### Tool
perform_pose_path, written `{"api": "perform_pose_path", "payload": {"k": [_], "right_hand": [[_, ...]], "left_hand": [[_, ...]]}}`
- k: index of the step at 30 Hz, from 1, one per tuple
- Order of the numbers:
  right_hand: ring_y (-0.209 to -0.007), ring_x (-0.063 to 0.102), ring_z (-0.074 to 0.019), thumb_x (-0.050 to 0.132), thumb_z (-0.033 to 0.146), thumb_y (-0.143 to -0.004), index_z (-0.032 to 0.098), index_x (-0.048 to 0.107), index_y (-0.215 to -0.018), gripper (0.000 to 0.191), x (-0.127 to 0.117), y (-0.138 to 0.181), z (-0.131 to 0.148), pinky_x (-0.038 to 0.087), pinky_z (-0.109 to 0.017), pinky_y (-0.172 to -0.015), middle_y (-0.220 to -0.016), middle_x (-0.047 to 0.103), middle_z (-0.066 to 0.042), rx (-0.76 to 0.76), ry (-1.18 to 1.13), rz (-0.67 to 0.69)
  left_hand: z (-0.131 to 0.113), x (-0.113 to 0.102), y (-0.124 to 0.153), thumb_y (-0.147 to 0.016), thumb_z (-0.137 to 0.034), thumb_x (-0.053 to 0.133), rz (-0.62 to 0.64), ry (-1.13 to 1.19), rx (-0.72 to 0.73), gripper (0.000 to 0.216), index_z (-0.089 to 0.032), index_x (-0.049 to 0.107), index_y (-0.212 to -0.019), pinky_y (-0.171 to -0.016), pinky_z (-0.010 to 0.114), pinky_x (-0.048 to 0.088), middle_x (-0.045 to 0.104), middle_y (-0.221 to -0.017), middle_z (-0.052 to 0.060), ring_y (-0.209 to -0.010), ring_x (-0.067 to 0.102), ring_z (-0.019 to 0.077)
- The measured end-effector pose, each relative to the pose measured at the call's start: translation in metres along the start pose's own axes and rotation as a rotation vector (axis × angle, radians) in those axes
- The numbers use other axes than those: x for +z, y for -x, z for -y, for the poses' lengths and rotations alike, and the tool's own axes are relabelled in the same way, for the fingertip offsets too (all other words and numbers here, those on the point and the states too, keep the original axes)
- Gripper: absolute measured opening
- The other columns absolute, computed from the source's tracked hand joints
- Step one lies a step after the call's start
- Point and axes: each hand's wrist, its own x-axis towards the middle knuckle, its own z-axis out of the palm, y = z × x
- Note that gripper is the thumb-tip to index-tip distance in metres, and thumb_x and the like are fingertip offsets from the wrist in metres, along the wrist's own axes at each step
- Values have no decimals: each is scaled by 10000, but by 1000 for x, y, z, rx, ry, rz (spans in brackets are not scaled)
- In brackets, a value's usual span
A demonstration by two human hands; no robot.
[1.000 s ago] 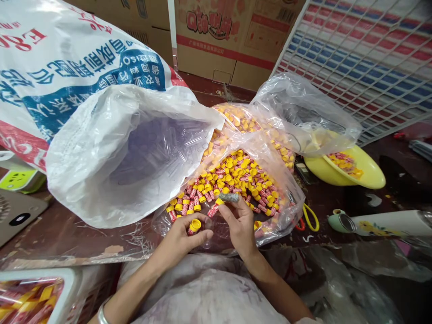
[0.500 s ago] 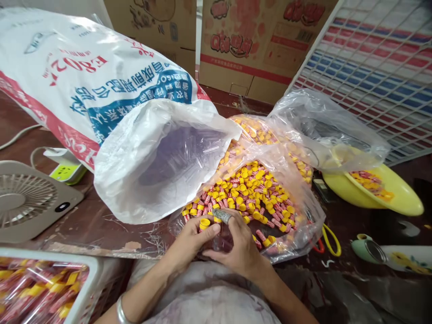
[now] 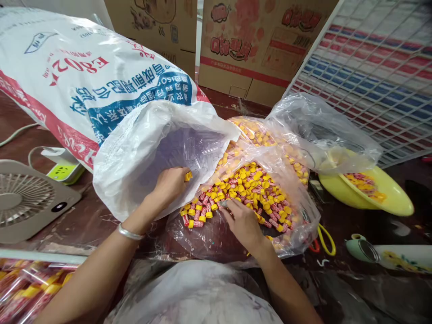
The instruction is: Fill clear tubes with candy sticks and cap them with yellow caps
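Note:
My left hand (image 3: 171,183) reaches into the mouth of a large white printed sack (image 3: 135,148), closed on a yellow cap (image 3: 188,176) that shows at its fingertips. Clear plastic tubes (image 3: 197,146) lie inside the sack. Beside it, an opened clear plastic bag (image 3: 300,216) bears a heap of small red-patterned pieces with yellow caps (image 3: 249,182). At the near edge of that heap is my right hand (image 3: 245,225), its thumb and wrapped index finger (image 3: 225,204) close together. Whether a piece is pinched between them is hidden.
A grey fan (image 3: 20,202) and a power socket block (image 3: 64,168) stand left. A basket (image 3: 40,256) of filled tubes sits at the lower left. To the right are a yellow bowl (image 3: 398,193), scissors (image 3: 326,240) and a green cup (image 3: 361,249). Cartons (image 3: 236,58) stand behind.
My hands have moved apart from their place together at the near edge. The left carried a yellow cap left and up into the sack's mouth; the right shifted to the heap.

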Motion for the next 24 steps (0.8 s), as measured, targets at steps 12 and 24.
{"api": "perform_pose_path", "payload": {"k": [12, 24], "right_hand": [[-769, 650, -180, 637, 111, -922, 207, 609, -873, 111, 22, 7, 19, 427, -253, -637, -834, 657, -20, -61, 142, 30], [-785, 660, -174, 638, 91, -907, 222, 523, -908, 174, -9, 18, 48, 548, -277, -724, -893, 667, -49, -253, -182, -545]], "left_hand": [[7, 12, 12, -836, -437, 592, 84, 395, -86, 361, -114, 691, -709, -580, 228, 386, 650, -626, 41, -676, 605, 190], [-44, 26, 92, -593, -415, 920, 258, 1893, -458, 395, -113, 689, -698, -538, 202, 511, 673, -582, 21, -496, 585, 100]]}}
